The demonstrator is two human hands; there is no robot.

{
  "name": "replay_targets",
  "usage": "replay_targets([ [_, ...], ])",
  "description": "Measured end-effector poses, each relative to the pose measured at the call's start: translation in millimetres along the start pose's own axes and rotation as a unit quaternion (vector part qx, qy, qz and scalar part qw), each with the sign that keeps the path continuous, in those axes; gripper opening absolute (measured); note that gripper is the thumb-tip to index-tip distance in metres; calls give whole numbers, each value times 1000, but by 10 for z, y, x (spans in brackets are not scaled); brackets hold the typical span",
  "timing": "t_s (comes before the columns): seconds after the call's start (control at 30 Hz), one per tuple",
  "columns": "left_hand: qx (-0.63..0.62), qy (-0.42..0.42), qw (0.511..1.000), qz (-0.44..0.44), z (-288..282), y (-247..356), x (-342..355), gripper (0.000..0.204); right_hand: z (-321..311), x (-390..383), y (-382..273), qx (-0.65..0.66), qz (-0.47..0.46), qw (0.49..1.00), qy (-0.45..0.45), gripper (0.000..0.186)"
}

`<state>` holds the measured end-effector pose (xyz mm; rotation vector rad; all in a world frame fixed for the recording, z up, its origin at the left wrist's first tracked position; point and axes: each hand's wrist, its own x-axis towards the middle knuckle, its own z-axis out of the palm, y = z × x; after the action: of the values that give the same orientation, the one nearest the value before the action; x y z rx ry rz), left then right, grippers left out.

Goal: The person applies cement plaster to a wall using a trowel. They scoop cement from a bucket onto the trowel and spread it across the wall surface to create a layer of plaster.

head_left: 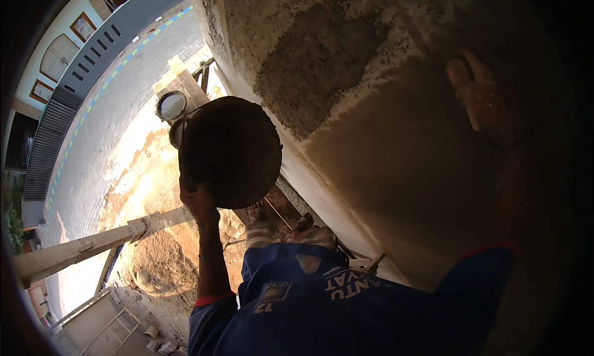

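My left hand [201, 201] grips the rim of a dark, round bucket or pan [229, 152], held out over the plank at my feet; its inside is too dark to make out. My right hand [471, 87] is raised at the plastered wall [346, 170] on the right, fingers curled, in deep shade; whatever it holds is hidden. The wall has a rough dark patch [309, 77] above smoother plaster. Beyond the held pan, a bucket with pale contents [171, 107] and a smaller container [177, 135] rest on boards.
I stand high on a narrow plank [281, 201] beside the wall. A wooden beam [93, 246] crosses at the left. Below are a sand heap [154, 263], a paved yard [93, 170] and a ladder-like frame [114, 328]. A fenced house [68, 40] stands across the yard.
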<state>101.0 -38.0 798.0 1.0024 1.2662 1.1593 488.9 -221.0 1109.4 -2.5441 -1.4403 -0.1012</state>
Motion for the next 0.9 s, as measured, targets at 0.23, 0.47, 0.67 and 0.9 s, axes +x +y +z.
replay_targets([
  [0.23,-20,-40,999,8,99,83,-219,55,1445,-695,-849,207,68,900,-378,45],
  [0.47,-22,-71,991,111,422,170,-306,57,2197,-924,-1246,659,226,620,-360,34],
  [0.67,6,-46,983,176,590,291,-358,50,2700,-717,-1863,751,254,556,-250,32],
  [0.9,-22,-120,986,116,627,444,-150,47,2968,-335,-1977,310,-155,938,31,34],
])
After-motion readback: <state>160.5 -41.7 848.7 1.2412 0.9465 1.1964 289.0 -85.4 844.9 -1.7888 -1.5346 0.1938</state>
